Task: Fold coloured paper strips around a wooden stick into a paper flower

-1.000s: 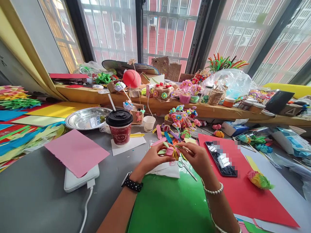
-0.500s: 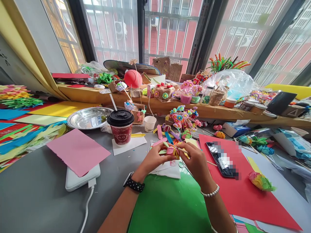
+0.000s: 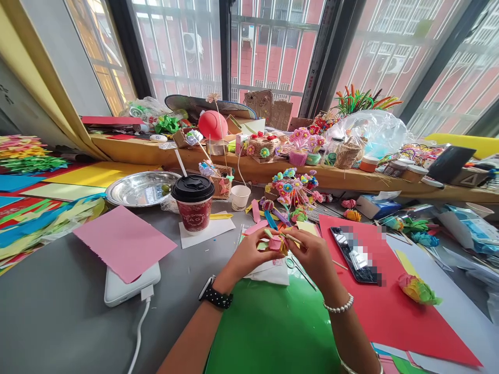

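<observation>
Both hands meet over the grey table, just past a green paper sheet (image 3: 268, 327). My left hand (image 3: 247, 254) pinches a small folded paper flower (image 3: 275, 243), pink with yellow and green petals. My right hand (image 3: 314, 254) closes on the same flower from the right, and a thin wooden stick pokes out between its fingers. Small scissors (image 3: 298, 267) lie on the table under the right hand, beside a white tissue (image 3: 273, 274).
A lidded paper coffee cup (image 3: 193, 202) stands to the left, with a pink sheet (image 3: 123, 242) over a white power bank (image 3: 130, 286). A phone (image 3: 356, 254) lies on red paper (image 3: 393, 306) at right. Paper flower bouquets, a metal tray (image 3: 140, 189) and craft clutter fill the back ledge.
Both hands stay on the paper flower with slight finger shifts; the right wrist has drifted a little left. The view has barely moved.
</observation>
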Tool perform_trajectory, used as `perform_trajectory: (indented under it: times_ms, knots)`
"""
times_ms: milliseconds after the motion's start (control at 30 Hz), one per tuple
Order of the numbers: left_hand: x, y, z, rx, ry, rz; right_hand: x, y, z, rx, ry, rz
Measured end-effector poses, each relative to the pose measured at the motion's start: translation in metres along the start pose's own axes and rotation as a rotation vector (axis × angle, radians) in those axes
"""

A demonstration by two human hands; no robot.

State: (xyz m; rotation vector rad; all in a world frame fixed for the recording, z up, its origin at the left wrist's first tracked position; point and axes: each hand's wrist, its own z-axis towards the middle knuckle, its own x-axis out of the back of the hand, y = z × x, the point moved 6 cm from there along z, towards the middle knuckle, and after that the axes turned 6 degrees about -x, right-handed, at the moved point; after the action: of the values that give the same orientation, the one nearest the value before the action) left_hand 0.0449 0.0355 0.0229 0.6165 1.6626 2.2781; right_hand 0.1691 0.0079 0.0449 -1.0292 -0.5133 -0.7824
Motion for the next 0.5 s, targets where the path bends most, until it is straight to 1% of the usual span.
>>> perform_trajectory:
  times_ms: [200, 300, 367, 433, 500]
  knots:
    - [0.0, -0.001, -0.001, 0.013, -0.001, -0.045, 0.001, -0.006, -0.003, 0.034, 0.073, -0.097]
    - [0.002, -0.001, -0.004, 0.078, -0.077, -0.195, 0.006, -0.006, -0.003, 0.045, 0.078, -0.064]
    - [0.004, -0.003, -0.006, 0.135, -0.135, -0.333, 0.008, -0.008, -0.003, 0.072, 0.038, 0.02]
    - [0.013, -0.005, -0.006, 0.157, -0.048, -0.414, 0.009, -0.012, -0.005, 0.123, -0.023, 0.134]
    - [0.016, -0.01, -0.005, 0.191, 0.025, -0.422, 0.009, -0.017, -0.006, 0.18, -0.068, 0.229]
